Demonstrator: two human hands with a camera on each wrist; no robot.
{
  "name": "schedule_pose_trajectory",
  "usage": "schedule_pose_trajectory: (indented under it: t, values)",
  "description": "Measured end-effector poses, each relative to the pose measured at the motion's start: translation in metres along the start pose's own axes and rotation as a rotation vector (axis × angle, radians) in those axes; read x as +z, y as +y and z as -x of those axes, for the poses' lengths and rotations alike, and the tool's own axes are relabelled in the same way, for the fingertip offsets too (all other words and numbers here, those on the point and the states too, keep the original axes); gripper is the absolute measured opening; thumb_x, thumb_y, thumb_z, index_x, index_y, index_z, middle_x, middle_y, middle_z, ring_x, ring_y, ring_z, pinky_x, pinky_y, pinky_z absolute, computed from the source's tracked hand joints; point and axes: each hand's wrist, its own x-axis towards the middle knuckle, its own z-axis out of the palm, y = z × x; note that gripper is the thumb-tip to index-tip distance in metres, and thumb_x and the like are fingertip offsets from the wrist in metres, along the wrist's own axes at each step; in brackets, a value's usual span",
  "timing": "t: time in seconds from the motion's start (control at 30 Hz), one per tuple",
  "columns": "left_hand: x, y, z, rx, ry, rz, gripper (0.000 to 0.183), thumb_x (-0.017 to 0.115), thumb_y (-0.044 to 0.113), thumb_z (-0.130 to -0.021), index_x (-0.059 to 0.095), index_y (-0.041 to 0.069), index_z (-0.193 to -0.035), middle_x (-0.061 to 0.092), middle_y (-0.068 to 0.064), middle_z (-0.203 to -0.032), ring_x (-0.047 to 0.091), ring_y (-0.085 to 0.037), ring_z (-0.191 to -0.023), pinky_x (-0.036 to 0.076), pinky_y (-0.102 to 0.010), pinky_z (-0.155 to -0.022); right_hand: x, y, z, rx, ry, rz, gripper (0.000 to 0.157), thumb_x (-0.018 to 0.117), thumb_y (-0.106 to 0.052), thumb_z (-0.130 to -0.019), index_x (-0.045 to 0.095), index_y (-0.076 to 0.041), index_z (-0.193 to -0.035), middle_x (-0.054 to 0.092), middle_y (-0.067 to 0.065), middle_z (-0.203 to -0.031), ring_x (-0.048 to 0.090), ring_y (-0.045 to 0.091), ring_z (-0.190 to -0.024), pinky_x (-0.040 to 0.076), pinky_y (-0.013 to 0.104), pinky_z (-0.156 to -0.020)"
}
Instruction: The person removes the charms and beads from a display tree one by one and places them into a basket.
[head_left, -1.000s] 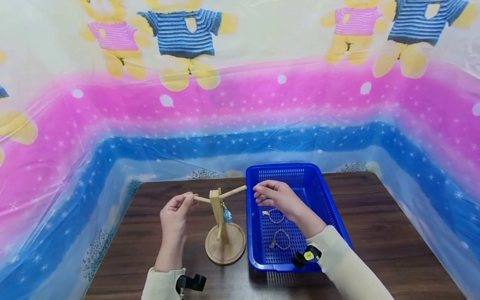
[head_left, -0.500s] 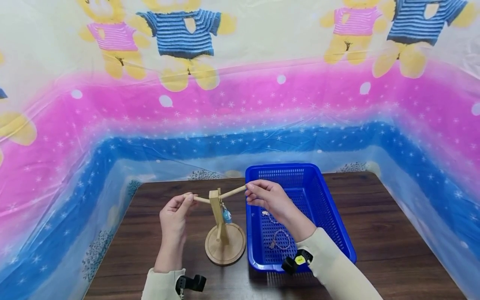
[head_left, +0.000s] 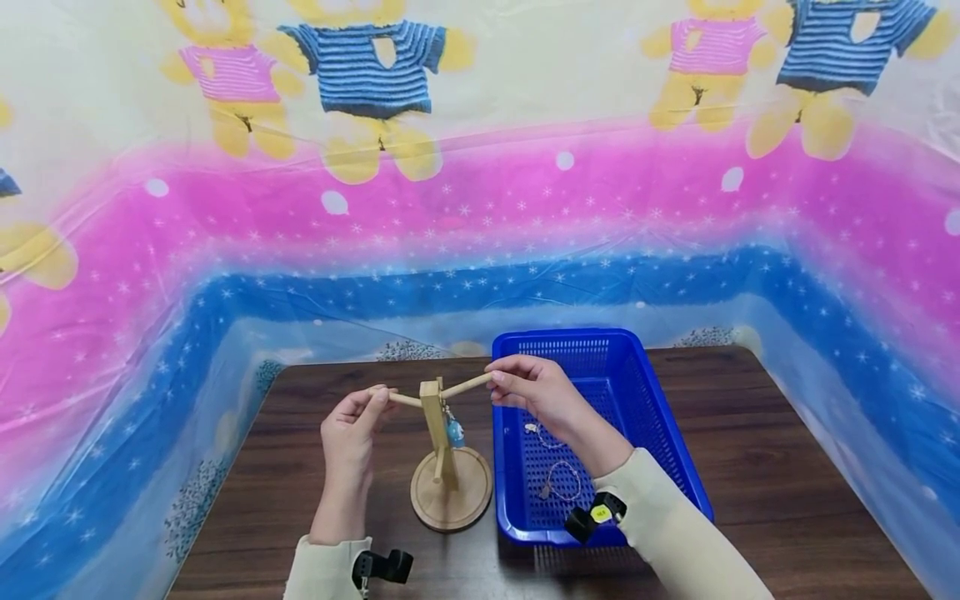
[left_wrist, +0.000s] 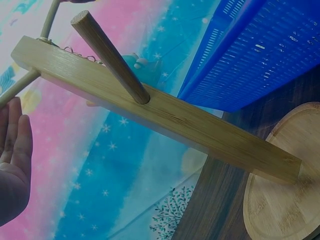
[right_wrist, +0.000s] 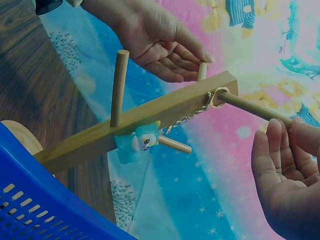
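A wooden stand (head_left: 436, 423) with a round base and several pegs stands upright on the table. My left hand (head_left: 347, 437) pinches the tip of its left peg between thumb and fingers. With thumb and fingertips, my right hand (head_left: 546, 398) pinches the end of the right peg (head_left: 467, 384). From that same peg, close to the post, a keychain with a teal animal figure (right_wrist: 137, 142) hangs by its metal ring (right_wrist: 218, 97) and chain. Lower pegs (left_wrist: 110, 57) on the post carry nothing.
Right of the stand, a blue plastic basket (head_left: 512, 527) sits under my right forearm. Inside it lie two thin bracelets, one with a brown charm (head_left: 545, 492), one with a pale charm (head_left: 532, 427). Patterned cloth (head_left: 480, 208) surrounds the dark wooden table (head_left: 780, 467).
My right hand has moved left from over the basket and now pinches the right peg's end. The left hand keeps its pinch on the left peg; the keychain hangs where it was.
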Motion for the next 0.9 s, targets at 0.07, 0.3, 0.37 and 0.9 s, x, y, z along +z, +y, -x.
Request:
schedule_pose_trajectory:
  t: [0.07,0.3,0.37,0.9]
  values:
    - [0.0,0.0,0.0,0.001,0.001,0.013,0.025,0.067,-0.005,-0.095,0.075,0.013,-0.08,0.079,0.005,-0.08,0.076,-0.004,-0.076,0.066,-0.019,-0.074,0.0,0.0,-0.001,0.002,0.002,0.005,0.017,0.057,-0.003,-0.103,0.07,0.001,-0.112,0.07,-0.007,-0.085,0.069,0.007,-0.078,0.065,0.023,-0.079]
    - [0.002,0.002,-0.002,-0.029,0.01,0.018,0.027,0.067,-0.006,-0.094,0.074,0.013,-0.077,0.078,0.005,-0.081,0.076,-0.004,-0.073,0.066,-0.02,-0.073,-0.001,-0.002,0.0,-0.002,0.0,0.055,0.025,0.057,-0.001,-0.103,0.06,0.016,-0.12,0.069,-0.008,-0.084,0.07,0.006,-0.078,0.066,0.025,-0.081]
    - [0.003,0.003,-0.003,-0.049,0.022,0.0,0.032,0.064,-0.008,-0.095,0.075,0.015,-0.077,0.078,0.005,-0.078,0.075,-0.004,-0.071,0.066,-0.02,-0.072,-0.001,-0.003,0.0,-0.008,-0.009,0.066,0.02,0.057,-0.001,-0.102,0.064,0.012,-0.116,0.069,-0.008,-0.085,0.07,0.006,-0.079,0.065,0.023,-0.081]
    - [0.004,0.01,-0.015,-0.172,0.029,-0.016,0.034,0.061,-0.006,-0.098,0.077,0.017,-0.078,0.078,0.005,-0.073,0.075,-0.004,-0.067,0.065,-0.018,-0.07,0.0,-0.005,0.003,-0.051,-0.048,0.161,0.008,0.063,-0.002,-0.1,0.071,-0.001,-0.102,0.069,-0.007,-0.084,0.071,0.004,-0.079,0.066,0.025,-0.082]
